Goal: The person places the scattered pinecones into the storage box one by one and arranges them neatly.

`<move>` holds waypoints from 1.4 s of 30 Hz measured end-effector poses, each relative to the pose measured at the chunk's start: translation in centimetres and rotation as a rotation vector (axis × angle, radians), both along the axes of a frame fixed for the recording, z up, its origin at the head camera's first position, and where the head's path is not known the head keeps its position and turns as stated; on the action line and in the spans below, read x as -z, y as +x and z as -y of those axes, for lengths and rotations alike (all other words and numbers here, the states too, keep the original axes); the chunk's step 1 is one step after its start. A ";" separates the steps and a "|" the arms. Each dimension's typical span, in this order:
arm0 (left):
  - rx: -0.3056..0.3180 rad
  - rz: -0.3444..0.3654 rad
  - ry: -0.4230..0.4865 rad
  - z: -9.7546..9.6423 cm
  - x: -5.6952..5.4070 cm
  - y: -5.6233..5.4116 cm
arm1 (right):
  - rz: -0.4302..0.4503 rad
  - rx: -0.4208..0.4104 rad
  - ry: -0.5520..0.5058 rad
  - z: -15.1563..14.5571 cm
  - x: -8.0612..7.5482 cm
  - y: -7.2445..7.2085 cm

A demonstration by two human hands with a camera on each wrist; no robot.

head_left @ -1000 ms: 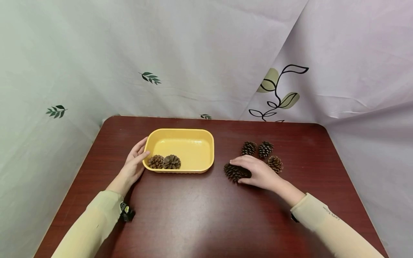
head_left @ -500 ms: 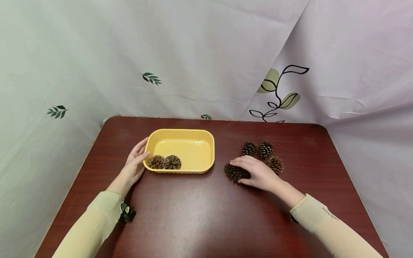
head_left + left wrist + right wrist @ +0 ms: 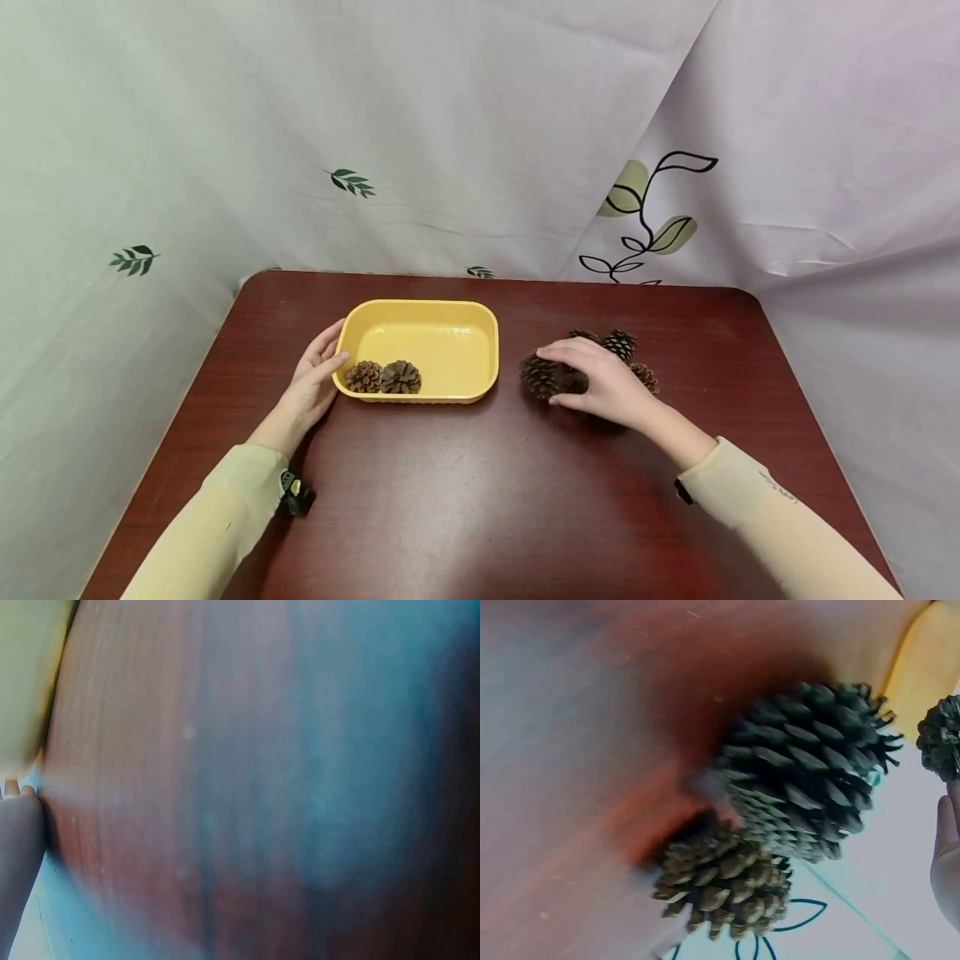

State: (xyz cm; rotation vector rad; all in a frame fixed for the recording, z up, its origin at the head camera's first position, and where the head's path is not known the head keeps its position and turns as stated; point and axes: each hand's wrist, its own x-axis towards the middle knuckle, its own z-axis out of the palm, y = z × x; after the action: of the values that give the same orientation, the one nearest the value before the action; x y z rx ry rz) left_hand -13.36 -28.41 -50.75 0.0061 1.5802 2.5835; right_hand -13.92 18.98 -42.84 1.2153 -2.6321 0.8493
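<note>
A: What does the right hand [image 3: 611, 386] hold?
B: A pine cone [image 3: 540, 377], pinched between thumb and fingers; other pine cones [image 3: 620, 343] lie just beyond that hand.
A: And the left hand [image 3: 311, 379]?
B: It grips the nearest end of a yellow tray [image 3: 446, 350], thumb on the rim; two pine cones [image 3: 401, 377] rest inside, just right of that thumb.

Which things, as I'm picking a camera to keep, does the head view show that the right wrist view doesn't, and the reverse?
Only head view: the left hand, the two pinecones inside the yellow tray, and both sleeves.
Only right wrist view: a brown pinecone on the table, scales close up, with no hand across it.
Both: the right hand, the held pinecone, at least part of the yellow tray, the table and the leaf-patterned curtain.
</note>
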 end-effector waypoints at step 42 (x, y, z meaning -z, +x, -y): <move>0.003 -0.007 -0.018 0.0 0.1 0.0 | 0.429 -0.081 0.005 12.6 -0.1 -5.2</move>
State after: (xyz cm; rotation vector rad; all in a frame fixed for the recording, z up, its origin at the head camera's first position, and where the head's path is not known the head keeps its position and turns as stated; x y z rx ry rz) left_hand -13.38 -28.43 -50.81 0.0158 1.6049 2.5692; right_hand -19.14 6.35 -42.75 1.2687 -2.9222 1.2421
